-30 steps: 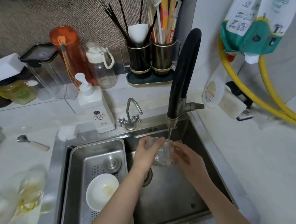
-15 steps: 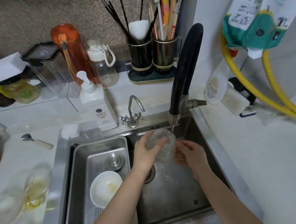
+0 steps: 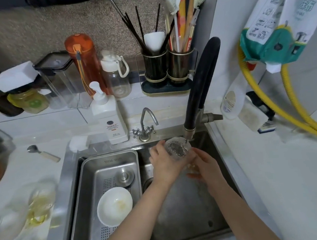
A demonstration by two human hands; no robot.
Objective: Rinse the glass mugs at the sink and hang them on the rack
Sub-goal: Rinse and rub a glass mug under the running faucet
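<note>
A clear textured glass mug [image 3: 177, 147] sits tilted under the black pull-down faucet [image 3: 199, 90], its mouth facing up toward the thin stream of water. My left hand [image 3: 164, 162] wraps around the mug's left side. My right hand [image 3: 204, 166] cups it from below on the right, over the steel sink [image 3: 182, 210]. Several more glass mugs with yellow handles [image 3: 36, 207] stand blurred on the counter at the far left. No rack is visible.
A steel drain tray [image 3: 94, 184] in the sink's left half holds a white bowl [image 3: 115, 208]. Behind the sink are a soap pump bottle [image 3: 108, 119], a small tap [image 3: 144, 125], bottles and a utensil holder [image 3: 168, 68]. A yellow hose [image 3: 280, 108] hangs at right.
Both hands raised the mug closer to the spout and turned it so its opening faces up into the water. The view shifted slightly.
</note>
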